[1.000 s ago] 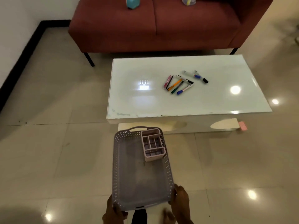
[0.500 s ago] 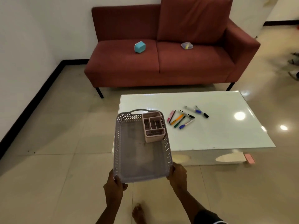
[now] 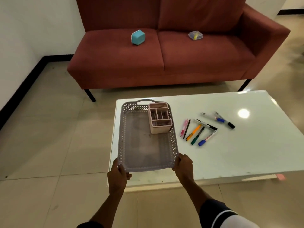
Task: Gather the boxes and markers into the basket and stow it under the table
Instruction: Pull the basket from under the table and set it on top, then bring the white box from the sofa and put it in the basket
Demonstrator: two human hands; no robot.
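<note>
Both hands clamp the near corners of the grey basket point(image 3: 146, 145): the left hand point(image 3: 118, 174) wraps the near-left corner with its thumb over the rim, and the right hand point(image 3: 183, 165) grips the near-right corner, fingers closed against the perforated wall. Held between them, the basket sits over the left end of the white table point(image 3: 230, 153); whether it rests on the top or hangs just above cannot be told. At its far right corner, away from the hands, a pink divided organizer point(image 3: 160, 118) stands upright inside. Just right of the basket, beyond the right hand, loose markers point(image 3: 199, 129) lie scattered on the tabletop. Well beyond the grip, on the red sofa point(image 3: 164, 60), a teal box point(image 3: 137, 37) rests on the left cushion and a clear box point(image 3: 195, 35) on the right one.
</note>
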